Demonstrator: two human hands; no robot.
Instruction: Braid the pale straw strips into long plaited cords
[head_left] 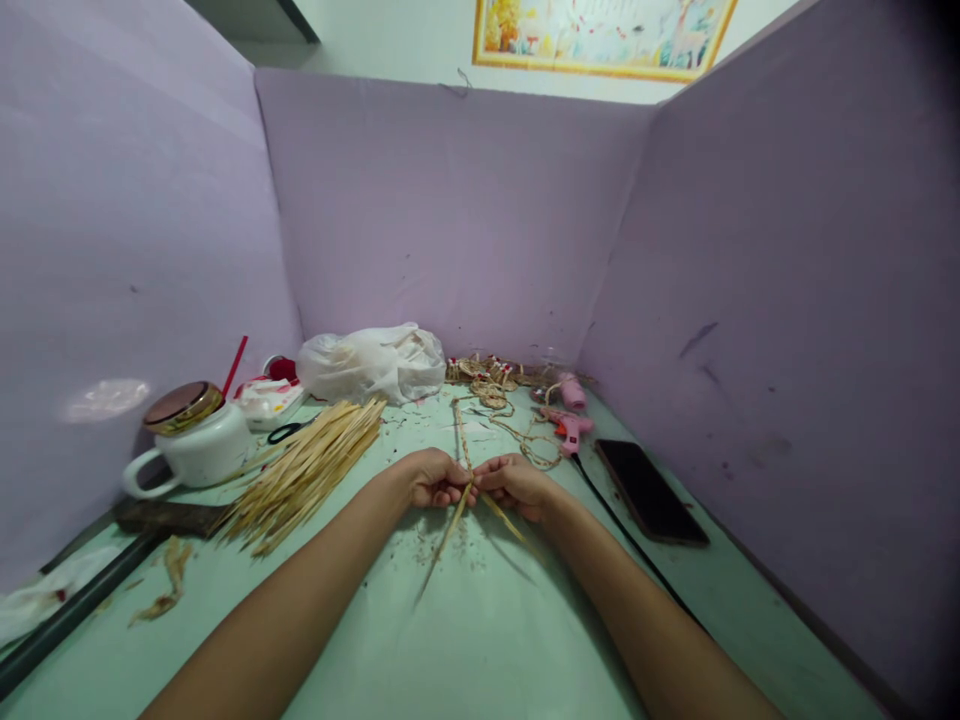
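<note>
Both hands meet over the middle of the pale green table. My left hand (439,478) is closed, pinching a thin twisted straw cord (463,435) that runs away from me across the tabletop. Fingertips touching the left ones, my right hand (514,483) is closed on the same cord where its strands part. Two loose straw ends stick out toward me: one strand (444,548) slants to the left, another strand (511,525) to the right. A bundle of dry straw strips (307,475) lies left of my hands.
Left stand a white mug (214,448) with a lidded top, a hammer-like tool (90,595) and scissors (285,432). Behind are a plastic bag (375,362) and woven straw pieces (491,375). Right lie a pink glue gun (570,425) with its black cord and a phone (652,492). Purple partitions (450,220) surround the table.
</note>
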